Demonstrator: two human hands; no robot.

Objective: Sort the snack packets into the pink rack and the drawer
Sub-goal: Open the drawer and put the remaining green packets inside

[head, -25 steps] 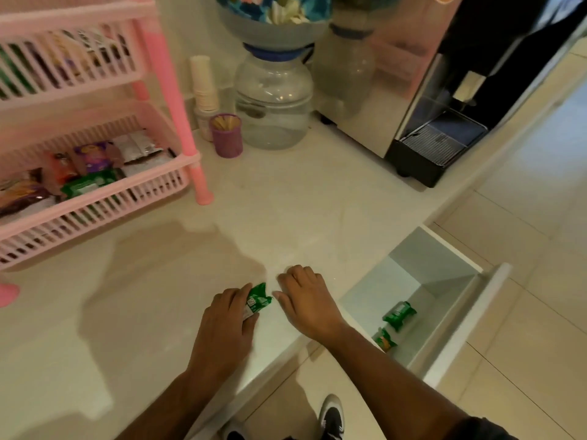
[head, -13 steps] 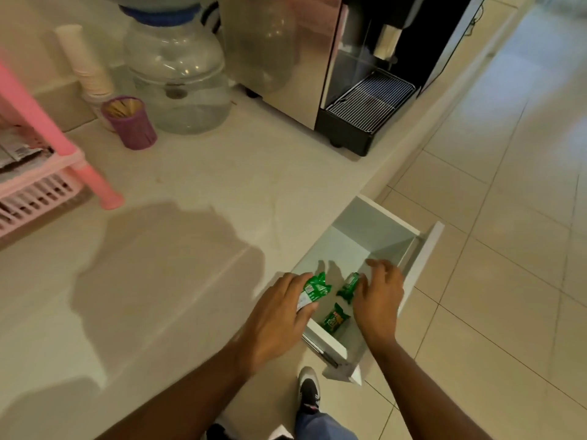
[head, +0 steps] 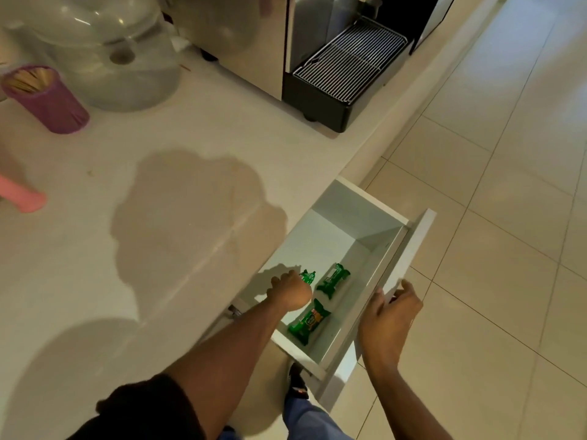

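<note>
The white drawer (head: 374,204) stands pulled out below the counter edge. My left hand (head: 290,292) reaches down inside it, closed around a small green snack packet (head: 307,276) whose tip shows past my fingers. Two more green packets lie on the drawer floor: one (head: 333,280) just right of my hand, another (head: 309,320) nearer the front corner. My right hand (head: 392,312) grips the drawer's front panel (head: 419,239) from outside. Of the pink rack only one leg (head: 22,196) shows, at the far left on the counter.
A purple cup of wooden sticks (head: 44,100) and a clear water jar (head: 117,55) stand at the back left of the counter. A steel and black machine with a drip grate (head: 346,58) sits at the back. Tiled floor (head: 495,217) lies to the right.
My left hand carried the green packet from the counter edge down into the drawer. My right hand left the counter and took hold of the drawer front. The view swung right, away from the rack.
</note>
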